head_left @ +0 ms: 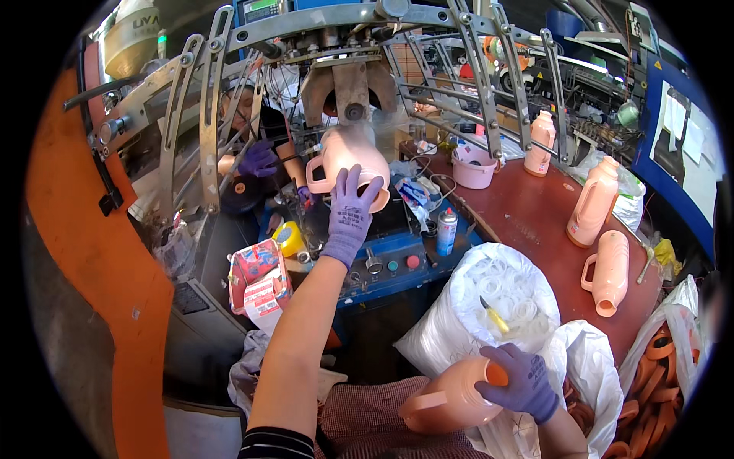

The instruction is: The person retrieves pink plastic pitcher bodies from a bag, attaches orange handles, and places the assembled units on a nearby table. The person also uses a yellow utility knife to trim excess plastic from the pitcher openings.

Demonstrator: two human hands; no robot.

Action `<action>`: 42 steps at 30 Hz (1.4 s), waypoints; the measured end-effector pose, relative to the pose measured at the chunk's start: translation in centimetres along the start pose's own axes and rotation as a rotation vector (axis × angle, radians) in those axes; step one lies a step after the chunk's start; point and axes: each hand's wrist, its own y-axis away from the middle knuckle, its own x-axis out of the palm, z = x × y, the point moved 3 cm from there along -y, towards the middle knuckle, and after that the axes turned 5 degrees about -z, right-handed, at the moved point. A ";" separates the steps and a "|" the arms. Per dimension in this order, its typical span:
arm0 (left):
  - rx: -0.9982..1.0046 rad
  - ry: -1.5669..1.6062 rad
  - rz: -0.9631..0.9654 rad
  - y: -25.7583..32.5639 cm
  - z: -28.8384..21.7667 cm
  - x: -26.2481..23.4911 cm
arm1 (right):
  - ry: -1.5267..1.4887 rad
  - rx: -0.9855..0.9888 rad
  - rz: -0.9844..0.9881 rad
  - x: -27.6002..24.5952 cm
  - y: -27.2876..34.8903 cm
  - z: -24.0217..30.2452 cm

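My left hand (351, 213), in a purple knit glove, reaches up to a pink plastic jug shell (348, 151) lying sideways under the metal head of a machine (352, 84). Its fingers close around the open rim facing me, and the shell's handle points left. Low in front of my body, my right hand (527, 382), gloved alike, grips a second pink jug shell (443, 399) by its neck end. That shell lies tilted against my checked apron (367, 413), handle toward me.
A white sack of clear plastic rings (451, 306) stands beside a red-brown table (527, 229) with several pink jugs (596, 203). A spray can (446, 232) and a basket (260, 279) sit near the machine. Behind slotted metal arms (210, 115), a co-worker's purple-gloved hand (258, 158) shows.
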 end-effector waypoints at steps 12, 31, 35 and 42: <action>0.084 -0.026 0.069 -0.8 0.6 1.3 | -0.003 0.012 -0.023 -1.9 0.6 1.0; 0.134 -0.006 0.063 -1.0 0.4 0.2 | -0.038 0.024 -0.002 -0.1 -1.2 -1.4; 0.154 0.012 0.023 -1.2 0.4 0.6 | -0.018 -0.029 -0.066 -0.3 -0.5 -1.2; 0.342 -0.120 0.081 -0.5 1.5 3.2 | 0.061 0.064 -0.085 -0.1 2.1 -1.6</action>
